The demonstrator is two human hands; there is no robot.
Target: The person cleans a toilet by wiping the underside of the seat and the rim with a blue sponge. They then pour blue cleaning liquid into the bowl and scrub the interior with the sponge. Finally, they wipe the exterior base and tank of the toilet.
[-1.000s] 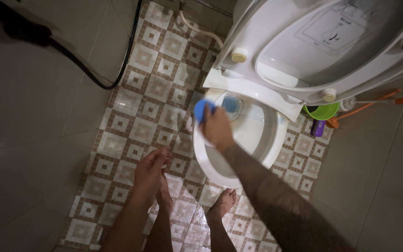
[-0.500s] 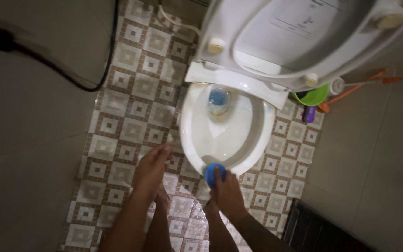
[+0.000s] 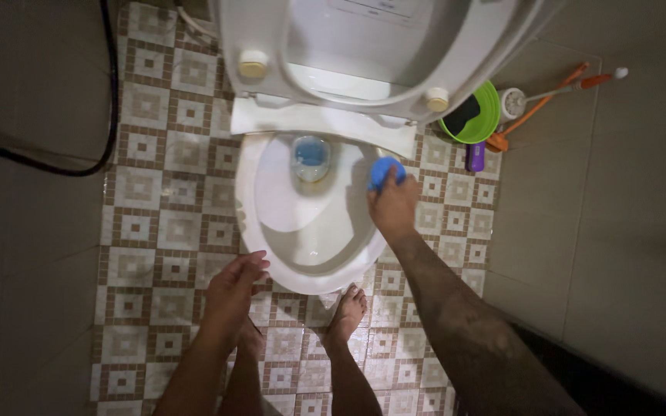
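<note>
A black hose point(image 3: 105, 115) crosses the floor at far left. The left hand point(image 3: 233, 289) hangs open and empty just beside the toilet bowl's point(image 3: 252, 200) front rim. The right hand point(image 3: 393, 206) grips a blue sponge point(image 3: 386, 171) on the right rim, below the raised lid point(image 3: 364, 46) with its pale rectangular label point(image 3: 383, 6); a green pot point(image 3: 475, 115) stands farther right.

A rectangular label point(image 3: 383, 6) sits on the underside of the raised toilet lid point(image 3: 364, 46), far centre. It is pale with dark print, cut off by the top edge.
</note>
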